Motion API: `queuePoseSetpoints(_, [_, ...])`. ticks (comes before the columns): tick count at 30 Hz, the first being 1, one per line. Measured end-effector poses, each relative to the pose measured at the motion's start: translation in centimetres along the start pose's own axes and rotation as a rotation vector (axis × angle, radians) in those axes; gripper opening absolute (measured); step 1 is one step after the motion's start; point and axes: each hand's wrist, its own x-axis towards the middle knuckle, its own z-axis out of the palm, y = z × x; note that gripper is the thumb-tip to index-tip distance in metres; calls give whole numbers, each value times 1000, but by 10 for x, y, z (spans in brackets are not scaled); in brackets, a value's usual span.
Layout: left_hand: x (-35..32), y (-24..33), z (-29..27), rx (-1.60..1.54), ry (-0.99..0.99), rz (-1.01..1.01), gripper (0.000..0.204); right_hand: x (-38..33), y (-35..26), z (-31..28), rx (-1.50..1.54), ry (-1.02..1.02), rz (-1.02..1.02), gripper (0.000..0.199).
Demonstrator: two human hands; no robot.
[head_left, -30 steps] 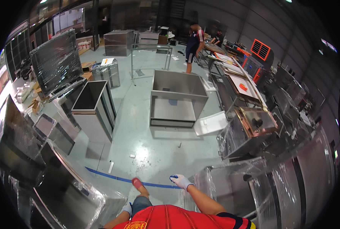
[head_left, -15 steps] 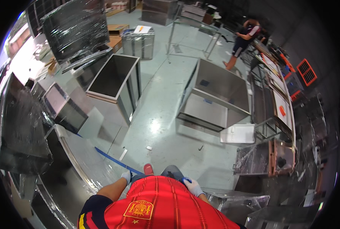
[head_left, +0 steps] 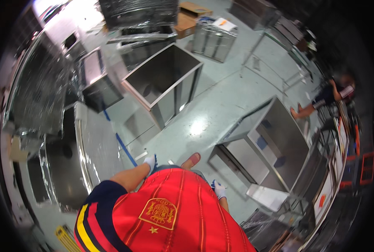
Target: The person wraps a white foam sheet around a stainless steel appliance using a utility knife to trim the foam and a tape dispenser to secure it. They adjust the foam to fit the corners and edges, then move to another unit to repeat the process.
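My left hand [head_left: 151, 163], in a white glove with blue on its palm side, hangs beside my left thigh. Its fingers are partly hidden and too small to make out. On my other side, my right hand [head_left: 219, 189] hangs in a matching glove, its fingers loosely apart and nothing visible in them. Nearest to that hand is an open metal cabinet frame [head_left: 275, 145] lying on the floor, apart from it. Past my left hand, a blue strip [head_left: 126, 149] runs along the floor next to a plastic-wrapped metal panel [head_left: 101, 147]. One foot in a red slipper [head_left: 194, 158] shows ahead.
An open-topped metal cabinet [head_left: 164, 75] stands ahead. Wrapped panels [head_left: 38, 88] line the left side, near a smaller metal box [head_left: 101, 90]. A white panel [head_left: 267, 196] sits right. Another person [head_left: 334, 94] is by the workbench [head_left: 336, 168]. Cardboard boxes [head_left: 187, 23] lie behind.
My view has turned left and my body has moved forward, so the cabinets appear shifted right. The slippered foot now shows further ahead. Both hands still hang at my sides.
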Motion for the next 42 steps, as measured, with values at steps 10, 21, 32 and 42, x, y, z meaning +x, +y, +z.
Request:
queuePoseSetpoints(10, [-5, 244, 63, 80, 458, 355, 67, 136, -171, -104, 334, 249, -68, 40])
queuePoseSetpoints(21, [68, 336, 88, 49, 499, 53, 50, 187, -230, -75, 288, 290, 275, 52])
queuePoseSetpoints(32, [70, 321, 66, -388, 426, 21, 10, 257, -368, 5, -105, -63, 90, 42])
queuePoseSetpoints(42, [-8, 339, 65, -224, 559, 247, 29, 333, -630, 102, -55, -455, -223, 43])
